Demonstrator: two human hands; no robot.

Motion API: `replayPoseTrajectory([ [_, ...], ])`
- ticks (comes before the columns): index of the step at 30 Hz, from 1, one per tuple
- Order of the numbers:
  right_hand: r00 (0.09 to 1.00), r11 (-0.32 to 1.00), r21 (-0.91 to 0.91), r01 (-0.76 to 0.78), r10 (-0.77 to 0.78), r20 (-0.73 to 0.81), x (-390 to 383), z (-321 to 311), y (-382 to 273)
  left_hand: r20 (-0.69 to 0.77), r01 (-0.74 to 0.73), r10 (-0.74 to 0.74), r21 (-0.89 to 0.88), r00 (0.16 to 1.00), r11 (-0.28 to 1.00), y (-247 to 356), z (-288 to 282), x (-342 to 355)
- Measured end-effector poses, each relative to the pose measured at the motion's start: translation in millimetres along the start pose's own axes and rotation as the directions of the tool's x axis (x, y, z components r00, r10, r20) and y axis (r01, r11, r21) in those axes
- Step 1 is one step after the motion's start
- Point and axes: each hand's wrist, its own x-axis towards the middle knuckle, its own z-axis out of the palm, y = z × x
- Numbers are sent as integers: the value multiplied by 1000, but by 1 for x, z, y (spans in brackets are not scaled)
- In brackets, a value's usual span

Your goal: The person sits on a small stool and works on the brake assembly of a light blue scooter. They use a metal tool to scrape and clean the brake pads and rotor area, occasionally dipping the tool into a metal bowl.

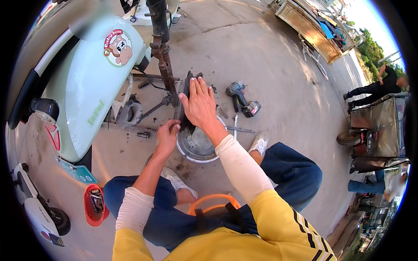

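A dark, narrow wheel-like piece [186, 93] stands on edge beside the foot of an upright metal post [163, 61]. Flat against it lies my right hand [200, 102], open, with the fingers stretched away from me. My left hand [166, 138] is closed at the near end of that dark piece, thumb and fingers curled together; what they pinch, if anything, is hidden. Below both hands sits a round metal basin [184, 152], partly covered by my right forearm.
A cordless impact wrench [238, 96] and a cross-shaped wrench [235, 130] lie to the right. At left stands a pale green scooter [93, 82], with a red container [90, 217] of metal sockets nearer me. A truck bed [300, 26] is far right; people are further off.
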Motion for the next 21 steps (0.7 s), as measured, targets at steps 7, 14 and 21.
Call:
replayPoseTrajectory([
  [7, 997, 997, -1, 71, -71, 11, -36, -12, -3, -51, 36, -27, 196, 998, 980, -2, 8, -2],
  [14, 996, 991, 108, 81, -78, -36, -64, -9, -7, -47, -105, 96, -243, 994, 964, -2, 7, 13],
  [21, 997, 992, 99, -79, 76, 32, -1, -3, 14, 46, -40, 44, -101, 998, 994, -23, 20, 12],
])
